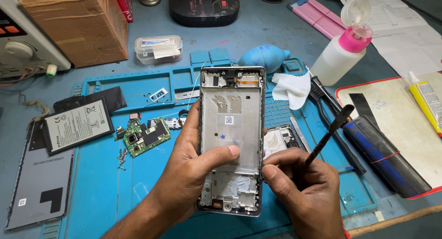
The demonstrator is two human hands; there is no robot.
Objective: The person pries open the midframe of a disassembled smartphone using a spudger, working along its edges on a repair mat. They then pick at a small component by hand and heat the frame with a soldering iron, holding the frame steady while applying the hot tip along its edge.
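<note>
The left hand (193, 167) has its grip closed around an opened phone frame (231, 138), thumb lying across the bare metal plate and fingers wrapped behind the left edge; the frame stands lengthwise away from the person, its camera end farthest off, raised just above the bench. The right hand (301, 193) touches the frame's right edge and has its grip closed on a thin black spudger (328, 135), whose flat tip points up and away to the right.

Under both grips lies a blue work mat (106, 188) with moulded trays along its far side, spread over a grey-blue bench (271, 36). Left of the left grip sit a green circuit board (146, 137), a small scatter of screws (122, 158), a flat battery (78, 125) and, nearest the left edge, a grey back cover (39, 188). Just beyond the right grip, partly hidden by the frame, is another small phone part (281, 140). Farther off lie a white cloth (292, 89), a blue air blower (262, 57), and a clear bottle with a pink pump cap (340, 52). To the right of the right grip rest a dark blue roll with a red band (384, 158), a pale board with a red edge (405, 124) and a yellow glue tube (426, 101). At the far left stand a cardboard box (78, 25) and a clear plastic tub (159, 49).
</note>
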